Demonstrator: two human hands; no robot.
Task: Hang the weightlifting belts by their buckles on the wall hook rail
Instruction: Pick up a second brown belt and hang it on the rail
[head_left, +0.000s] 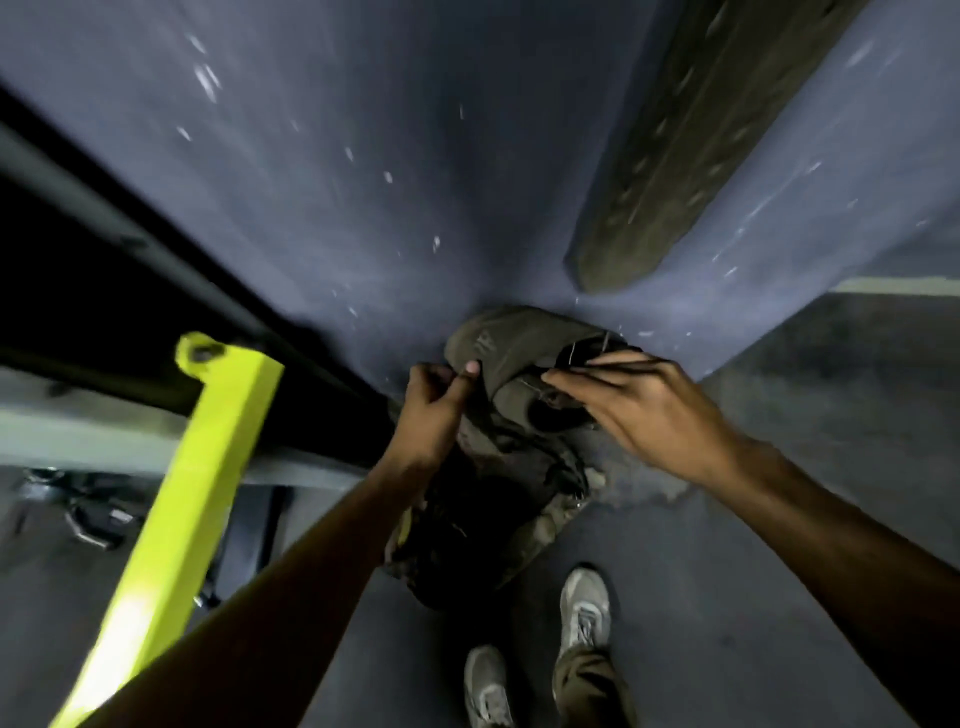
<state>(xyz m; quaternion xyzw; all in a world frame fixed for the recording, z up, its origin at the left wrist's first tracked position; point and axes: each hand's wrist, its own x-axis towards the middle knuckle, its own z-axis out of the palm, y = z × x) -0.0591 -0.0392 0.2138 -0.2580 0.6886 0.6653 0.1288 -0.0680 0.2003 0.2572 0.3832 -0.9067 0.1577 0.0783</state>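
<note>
Far left, dark gym machinery with a grey frame (78, 441) runs along the floor, and some metal handles (88, 525) lie on the ground beneath it, blurred. Next across, a bright yellow-green beam (176, 519) slants up from the lower left, bolted at its top end.

Now the action, centre frame: the left hand (434, 410) is up at the wall, fingers curled, thumb and forefinger pinching the left edge of an olive-grey belt (498, 348). That belt sits bunched against the blue-grey wall (337, 156), right where the wall meets the floor line in this view. Beneath it hangs a dark, tangled bundle of more belts (483, 519), dropping down towards the person's feet; individual buckles are too blurred to pick out, and any hook is hidden behind the fabric.

Moving right, the right hand (639, 410) reaches in over the belt's right end, fingers stretched long, fingertips on a dark strap part there — whether they actually clamp it, cannot tell.

Above right, a dark padded post (691, 145) climbs the wall. Below, two grey trainers (584, 608) stand on the dark floor (779, 519).
</note>
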